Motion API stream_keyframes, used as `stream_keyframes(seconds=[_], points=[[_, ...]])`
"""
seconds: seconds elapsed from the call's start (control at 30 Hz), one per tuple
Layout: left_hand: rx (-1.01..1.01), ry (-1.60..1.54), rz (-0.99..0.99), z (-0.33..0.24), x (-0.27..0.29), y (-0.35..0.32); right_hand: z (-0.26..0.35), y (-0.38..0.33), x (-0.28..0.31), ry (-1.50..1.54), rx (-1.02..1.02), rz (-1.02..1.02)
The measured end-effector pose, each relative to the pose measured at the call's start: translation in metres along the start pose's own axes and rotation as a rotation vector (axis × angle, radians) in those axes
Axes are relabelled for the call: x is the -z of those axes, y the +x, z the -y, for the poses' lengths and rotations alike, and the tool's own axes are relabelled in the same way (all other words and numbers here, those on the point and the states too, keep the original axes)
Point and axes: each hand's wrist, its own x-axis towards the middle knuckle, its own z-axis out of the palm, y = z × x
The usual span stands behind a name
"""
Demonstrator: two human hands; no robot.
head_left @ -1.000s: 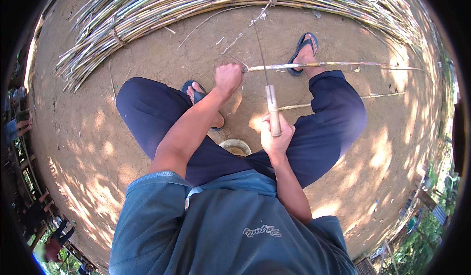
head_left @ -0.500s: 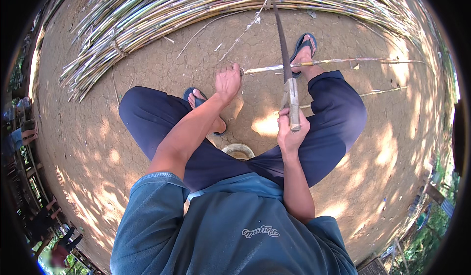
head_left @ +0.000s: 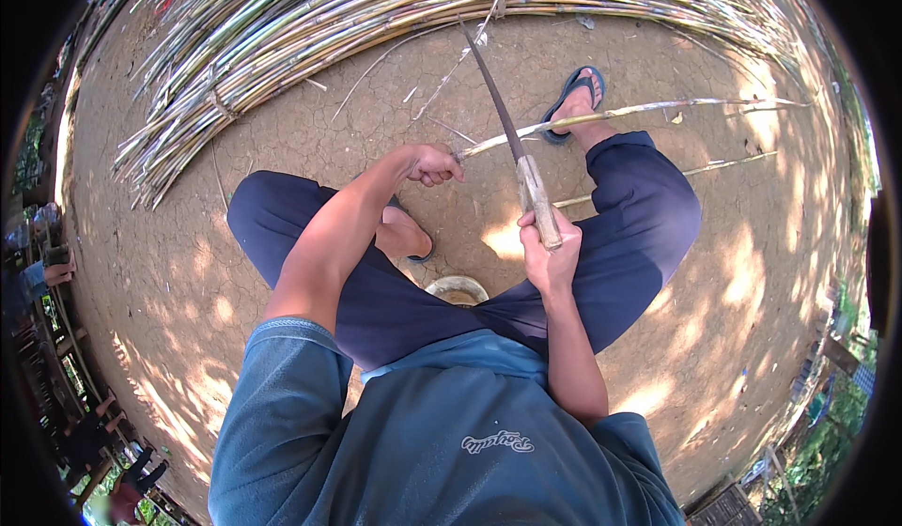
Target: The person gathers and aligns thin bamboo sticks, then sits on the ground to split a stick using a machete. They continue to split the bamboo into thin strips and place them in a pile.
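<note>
My left hand [head_left: 434, 164] is closed in a fist at the near end of a long thin cane [head_left: 639, 112]. The cane runs off to the right, above my right foot. My right hand [head_left: 552, 255] grips the pale wooden handle of a long-bladed knife [head_left: 493, 89]. Its dark, narrow blade points up and to the left, crossing over the cane just right of my left hand. Whether blade and cane touch, I cannot tell.
A large bundle of canes [head_left: 310, 52], tied with strips, lies across the far side. Another thin cane [head_left: 723, 163] rests on the cracked earth beside my right knee. Between my legs is a pale round object [head_left: 458, 288]. My sandalled feet are spread apart.
The knife has swung left, its tip now lower and further left. My left hand has turned over at the wrist, and the cane's right part sits slightly higher.
</note>
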Motion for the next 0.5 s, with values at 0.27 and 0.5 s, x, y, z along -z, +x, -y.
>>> stream_keyframes(seconds=[0.27, 0.5], points=[[-0.117, 0.489, -0.491, 0.006, -0.023, -0.001, 0.008, -0.017, -0.006, -0.074, -0.07, 0.054], [0.033, 0.045, -0.151, 0.018, -0.011, 0.015, 0.008, -0.031, -0.002, -0.122, -0.109, 0.068]])
